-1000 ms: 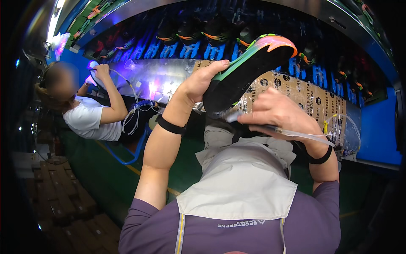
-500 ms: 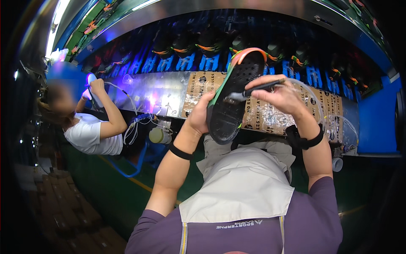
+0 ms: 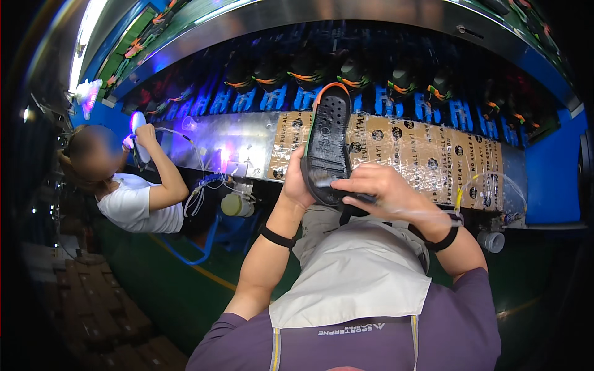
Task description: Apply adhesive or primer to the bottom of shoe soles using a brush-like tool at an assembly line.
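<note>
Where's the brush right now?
The brush is near the middle of the head view, in the person's right hand, with its bristles at the lower end of the black shoe sole that the left hand holds.

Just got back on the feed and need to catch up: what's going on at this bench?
The person's left hand holds a black shoe sole, its orange-trimmed end pointing away. The right hand holds a brush with its bristles at the sole's near end. To the left, a co-worker holds up a pale item. Beyond the cardboard-covered bench stands a row of dark shoe uppers.
</note>
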Demonstrator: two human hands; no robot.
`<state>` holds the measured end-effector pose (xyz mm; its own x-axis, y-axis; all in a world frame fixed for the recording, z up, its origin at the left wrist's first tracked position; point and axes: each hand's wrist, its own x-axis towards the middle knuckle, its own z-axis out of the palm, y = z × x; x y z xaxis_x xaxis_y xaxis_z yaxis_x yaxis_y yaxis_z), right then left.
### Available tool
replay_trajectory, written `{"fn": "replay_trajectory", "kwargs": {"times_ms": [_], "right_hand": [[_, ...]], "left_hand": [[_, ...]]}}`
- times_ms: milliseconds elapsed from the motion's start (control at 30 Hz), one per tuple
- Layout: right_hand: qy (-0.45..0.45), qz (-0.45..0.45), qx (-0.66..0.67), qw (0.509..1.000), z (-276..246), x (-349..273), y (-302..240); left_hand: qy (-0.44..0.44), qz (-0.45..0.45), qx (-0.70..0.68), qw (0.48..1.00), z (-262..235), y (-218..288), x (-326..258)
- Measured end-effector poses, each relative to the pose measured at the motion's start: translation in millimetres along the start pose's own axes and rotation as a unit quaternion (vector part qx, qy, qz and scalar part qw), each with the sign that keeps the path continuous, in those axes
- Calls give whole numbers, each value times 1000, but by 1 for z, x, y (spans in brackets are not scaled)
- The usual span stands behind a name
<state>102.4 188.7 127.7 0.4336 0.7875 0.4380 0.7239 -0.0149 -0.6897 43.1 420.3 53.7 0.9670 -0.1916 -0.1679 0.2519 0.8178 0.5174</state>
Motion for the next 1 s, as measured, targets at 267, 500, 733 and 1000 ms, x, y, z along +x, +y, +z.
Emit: {"fn": "replay_trajectory", "kwargs": {"times_ms": [267,500,733,1000], "right_hand": [[185,294,245,905,-7,6,24],[200,299,241,901,2,2,35],[182,307,185,916,-3,-8,31],[337,281,87,894,8,-43,102]], "left_hand": [[-17,59,13,998,17,-10,-6],[10,71,63,995,20,-6,-15],[57,99,61,992,18,-4,-13],[62,88,-95,990,14,3,-16]]}}
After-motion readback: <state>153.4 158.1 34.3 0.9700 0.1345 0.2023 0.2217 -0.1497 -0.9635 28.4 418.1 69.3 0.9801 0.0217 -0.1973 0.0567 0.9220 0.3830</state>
